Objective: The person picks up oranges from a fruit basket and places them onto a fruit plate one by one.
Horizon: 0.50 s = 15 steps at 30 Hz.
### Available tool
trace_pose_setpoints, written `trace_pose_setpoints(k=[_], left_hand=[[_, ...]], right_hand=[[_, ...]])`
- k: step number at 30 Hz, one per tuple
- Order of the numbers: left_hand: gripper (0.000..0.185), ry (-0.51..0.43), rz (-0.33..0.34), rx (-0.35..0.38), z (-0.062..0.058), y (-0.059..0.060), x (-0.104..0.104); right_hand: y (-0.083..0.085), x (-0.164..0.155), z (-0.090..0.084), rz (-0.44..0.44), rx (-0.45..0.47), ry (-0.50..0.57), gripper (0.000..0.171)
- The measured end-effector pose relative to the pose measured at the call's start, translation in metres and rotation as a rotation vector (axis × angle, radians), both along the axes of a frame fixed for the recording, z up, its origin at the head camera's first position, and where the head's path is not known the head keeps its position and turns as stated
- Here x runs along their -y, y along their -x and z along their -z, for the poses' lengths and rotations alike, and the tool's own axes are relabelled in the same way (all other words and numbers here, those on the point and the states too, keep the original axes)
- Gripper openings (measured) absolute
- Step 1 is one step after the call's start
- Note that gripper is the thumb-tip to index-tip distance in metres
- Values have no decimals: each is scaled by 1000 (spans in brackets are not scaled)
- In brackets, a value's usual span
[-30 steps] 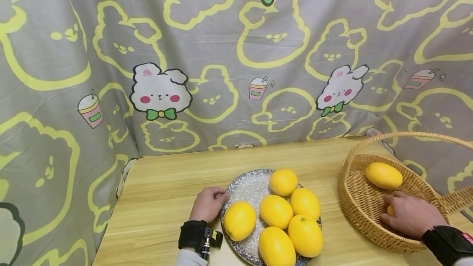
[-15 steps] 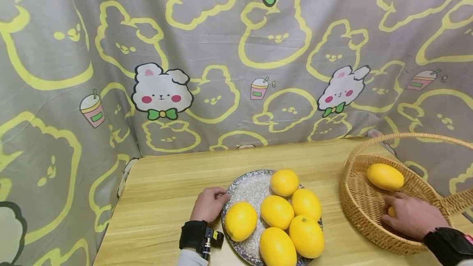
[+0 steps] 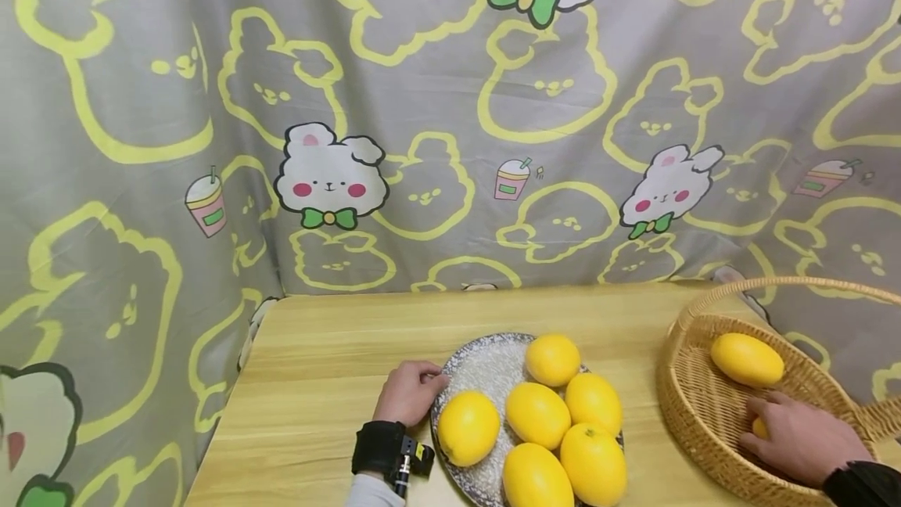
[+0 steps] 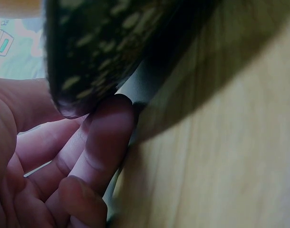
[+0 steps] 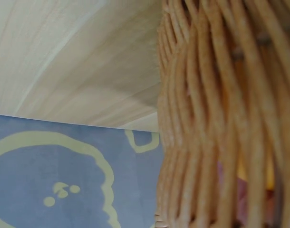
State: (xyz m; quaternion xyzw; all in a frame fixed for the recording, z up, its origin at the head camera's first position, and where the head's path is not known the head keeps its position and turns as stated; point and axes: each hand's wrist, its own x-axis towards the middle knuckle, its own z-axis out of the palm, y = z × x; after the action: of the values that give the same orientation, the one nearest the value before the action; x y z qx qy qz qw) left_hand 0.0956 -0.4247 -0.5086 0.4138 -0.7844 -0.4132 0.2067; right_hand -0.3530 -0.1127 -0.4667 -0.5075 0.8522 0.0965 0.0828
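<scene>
Tilting the plate [image 3: 486, 370] my left hand [image 3: 411, 395] pinches could roll the nearest fruit [image 3: 468, 429]; my right hand [image 3: 805, 438] grips another fruit [image 3: 759, 428].

**Wicker, Woodgrain and Speckled Stone Tones**

We see a basket [image 3: 693, 429] of woven wicker, its strands ridged and rough, with a dull sheen in the right wrist view. The plate [image 3: 486, 370] looks ceramic, speckled and grainy like stone. We find the yellow fruits [image 3: 468, 429] smooth-skinned with soft highlights. The tabletop [image 3: 338, 358] shows smooth woodgrain, low in gloss. Behind it we have a curtain [image 3: 436, 61] of printed, matt, lightly creased cloth. The black wristband [image 3: 378, 447] looks like matt fabric.
</scene>
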Motion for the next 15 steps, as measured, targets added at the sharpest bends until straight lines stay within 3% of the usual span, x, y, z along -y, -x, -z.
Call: trace_pose_setpoints(k=[9,15], left_hand=[[26,-1,-6,-8,3,2,-1],[25,-2,-17,-18,0,0,0]], right_hand=[[4,-4,-1,27,99,-42,23],[-4,7,-12,-12,94,-25,27]])
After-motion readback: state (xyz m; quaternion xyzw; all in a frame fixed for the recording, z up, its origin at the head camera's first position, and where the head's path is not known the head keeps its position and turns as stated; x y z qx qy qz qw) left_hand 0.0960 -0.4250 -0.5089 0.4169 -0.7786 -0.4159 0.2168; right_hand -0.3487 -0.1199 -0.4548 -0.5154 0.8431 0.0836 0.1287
